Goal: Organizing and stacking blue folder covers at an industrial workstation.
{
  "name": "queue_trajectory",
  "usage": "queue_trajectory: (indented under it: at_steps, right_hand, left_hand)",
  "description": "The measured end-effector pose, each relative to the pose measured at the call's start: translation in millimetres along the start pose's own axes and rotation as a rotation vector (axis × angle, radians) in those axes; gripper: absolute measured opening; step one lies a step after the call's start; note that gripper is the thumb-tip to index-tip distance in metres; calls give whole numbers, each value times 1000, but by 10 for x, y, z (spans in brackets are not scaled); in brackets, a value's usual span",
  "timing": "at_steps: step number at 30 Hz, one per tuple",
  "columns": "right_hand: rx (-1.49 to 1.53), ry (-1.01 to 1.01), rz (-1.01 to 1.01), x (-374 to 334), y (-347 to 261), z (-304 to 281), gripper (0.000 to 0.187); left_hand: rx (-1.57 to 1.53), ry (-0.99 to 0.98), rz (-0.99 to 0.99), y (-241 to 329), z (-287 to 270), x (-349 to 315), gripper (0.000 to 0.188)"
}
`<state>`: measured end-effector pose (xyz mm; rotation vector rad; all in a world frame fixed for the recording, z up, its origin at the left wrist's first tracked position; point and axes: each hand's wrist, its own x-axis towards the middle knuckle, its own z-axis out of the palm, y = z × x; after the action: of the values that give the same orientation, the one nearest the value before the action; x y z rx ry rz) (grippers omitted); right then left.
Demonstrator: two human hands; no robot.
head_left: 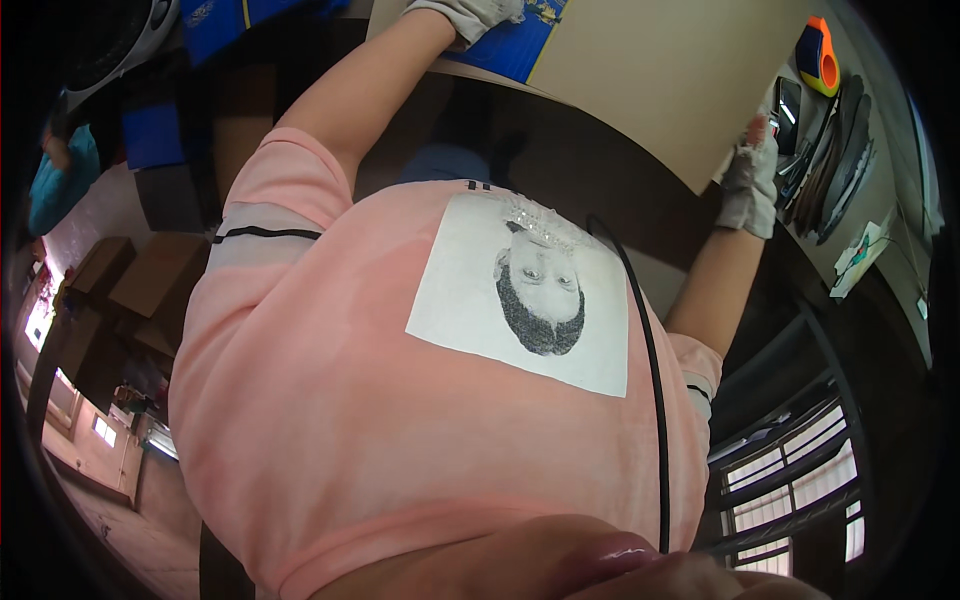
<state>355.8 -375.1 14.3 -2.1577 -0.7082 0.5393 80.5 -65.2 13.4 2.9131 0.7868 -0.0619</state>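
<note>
While you lean over it, the large flat cardboard sheet (660, 80) lies on the dark counter (560, 140) ahead of you: plain tan board, smooth and matte, with straight cut edges that meet in a corner near your right side. Your right hand (750, 185), in a pale knitted work glove with a reddish fingertip, sits at that near edge of the sheet; the fingers look curled against the board, though whether they truly pinch it you cannot tell from this angle. Your left hand (470, 15), in the same kind of grey-white glove, reaches to the far left edge of the sheet at the top of the view, where a glossy blue printed panel (510, 50) lies against the tan board; its fingers run out of the picture, so their closure cannot be told.

Beyond the sheet on the right, an orange and green plastic tape dispenser (820, 55) rests by a stack of dark, curved flat pieces (840, 160). Nearer you, your soft pink T-shirt (380, 400) with a white printed square fills the middle, and a thin black cable (655, 400) runs down it. Brown cardboard boxes (140, 280) stand on the floor to your left
</note>
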Motion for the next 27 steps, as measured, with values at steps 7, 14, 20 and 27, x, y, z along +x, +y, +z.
queue_trajectory:
  at_steps: [7,14,20,27]
  right_hand:
    - [-444,61,-721,-239,-765,1396,69]
    - [-822,58,-477,-248,-1287,1822,68]
    - [-838,-35,-463,-259,-1226,1770,68]
    - [-877,-34,-494,-222,-1107,1835,69]
  left_hand:
    - [-46,78,-98,18,60,-48,51]
    - [-141,71,-34,-54,131,-5,53]
    - [-64,138,5,-51,130,-8,57]
    - [-145,53,431,75,145,225,54]
